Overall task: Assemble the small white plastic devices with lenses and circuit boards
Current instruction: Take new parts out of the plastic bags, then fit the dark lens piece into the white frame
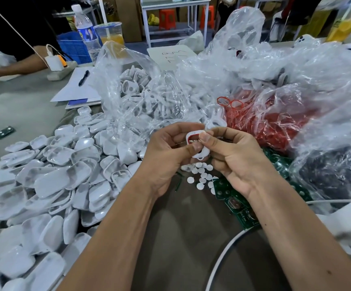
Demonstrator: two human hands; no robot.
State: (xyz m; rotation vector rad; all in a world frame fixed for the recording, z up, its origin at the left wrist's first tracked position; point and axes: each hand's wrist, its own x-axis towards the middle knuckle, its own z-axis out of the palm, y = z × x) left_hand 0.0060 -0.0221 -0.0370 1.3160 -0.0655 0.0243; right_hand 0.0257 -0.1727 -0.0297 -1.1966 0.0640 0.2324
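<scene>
A small white plastic shell (193, 136) with a red ring inside sits between both hands above the table's middle. My left hand (166, 152) grips it from the left, thumb on its lower part. My right hand (231, 156) pinches it from the right, thumb pressed on its top. Several small white round lenses (199, 173) lie on the table under the hands. Green circuit boards (237, 203) lie to the right of them. A heap of white shells (61, 177) fills the left side.
Clear bags hold more white shells (136, 91), red rings (260, 120) and dark parts (328, 171). At the far left are another person's arm (8, 68), a power strip (60, 69), papers with a pen (84, 77), a bottle (85, 32) and a cup (109, 33). A white cable (223, 255) crosses bottom right.
</scene>
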